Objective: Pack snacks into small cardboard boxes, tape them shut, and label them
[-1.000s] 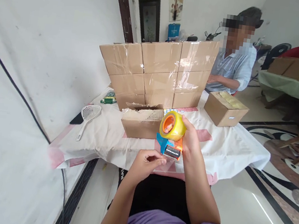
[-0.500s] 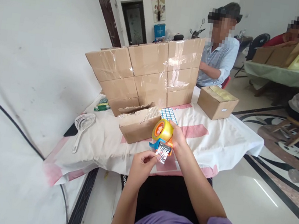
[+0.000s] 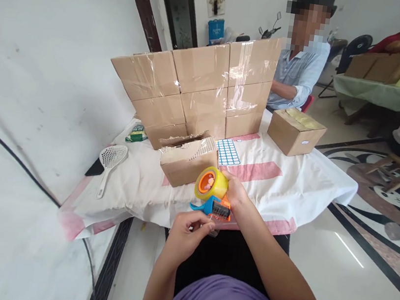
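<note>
My right hand (image 3: pixel 235 192) is closed around a tape dispenser (image 3: pixel 216 207) with an orange body and a blue lever-like part. It carries a roll of yellow packing tape (image 3: pixel 220 186), and some of my fingertips show through the roll's orange core. Thumb and forefinger of my left hand (image 3: pixel 188 233) pinch a strip of clear tape (image 3: pixel 214 231) just below the dispenser's front. Right behind the roll stands a small cardboard box (image 3: pixel 190 166) with torn, ragged upper edges. A sheet of blue-bordered labels (image 3: pixel 228 153) lies on the cloth beside this box.
A wall of stacked, taped cartons (image 3: pixel 203 101) rises at the back of the cloth-covered table (image 3: pixel 136 181). Another carton (image 3: pixel 294 136) sits at the right, near a seated person (image 3: pixel 296 74). A white slotted ladle (image 3: pixel 108 167) and a green packet (image 3: pixel 137 133) lie at the left.
Both hands and the dispenser have come lower in the picture, and the dispenser has tilted. More of the label sheet shows. My left hand still pinches the tape strip.
</note>
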The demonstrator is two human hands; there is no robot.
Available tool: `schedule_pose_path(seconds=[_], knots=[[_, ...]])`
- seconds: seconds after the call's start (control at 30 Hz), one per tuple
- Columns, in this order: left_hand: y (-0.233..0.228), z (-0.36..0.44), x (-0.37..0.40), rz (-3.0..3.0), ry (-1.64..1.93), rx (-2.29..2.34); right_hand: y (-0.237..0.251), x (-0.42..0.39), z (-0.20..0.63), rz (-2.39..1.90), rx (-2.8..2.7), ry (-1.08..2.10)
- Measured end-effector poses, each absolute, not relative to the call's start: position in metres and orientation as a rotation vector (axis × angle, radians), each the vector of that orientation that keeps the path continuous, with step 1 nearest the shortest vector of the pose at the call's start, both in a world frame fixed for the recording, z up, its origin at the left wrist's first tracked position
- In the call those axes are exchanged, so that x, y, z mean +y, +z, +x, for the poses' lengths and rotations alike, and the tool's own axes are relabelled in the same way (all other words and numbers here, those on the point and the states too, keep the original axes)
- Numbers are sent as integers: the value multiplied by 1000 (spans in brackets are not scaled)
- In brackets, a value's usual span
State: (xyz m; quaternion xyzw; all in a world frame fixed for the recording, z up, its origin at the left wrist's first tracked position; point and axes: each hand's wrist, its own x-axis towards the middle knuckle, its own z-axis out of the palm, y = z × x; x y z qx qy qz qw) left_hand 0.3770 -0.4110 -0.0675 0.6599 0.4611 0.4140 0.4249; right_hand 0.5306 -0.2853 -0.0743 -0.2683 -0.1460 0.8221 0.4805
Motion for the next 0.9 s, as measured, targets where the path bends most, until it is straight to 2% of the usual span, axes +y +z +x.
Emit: schedule_pose_path(seconds=[0.23, 0.37, 0.57, 0.77, 0.9], knots=[[-87, 378, -412, 1666, 1118, 990, -80, -318, 528, -679, -218, 2080], [-85, 380, -403, 1543, 1319, 860, -70, -329, 529, -551, -443, 1996], [-74, 387, -398, 1347, 1461, 821, -77, -341, 529, -602, -908, 1439], [-63, 393, -412, 1234, 1360, 906, -97, -341, 534, -667, -957, 1184], [-50, 390, -421, 1177, 1291, 1016, -100, -334, 554, -743, -1218, 853]])
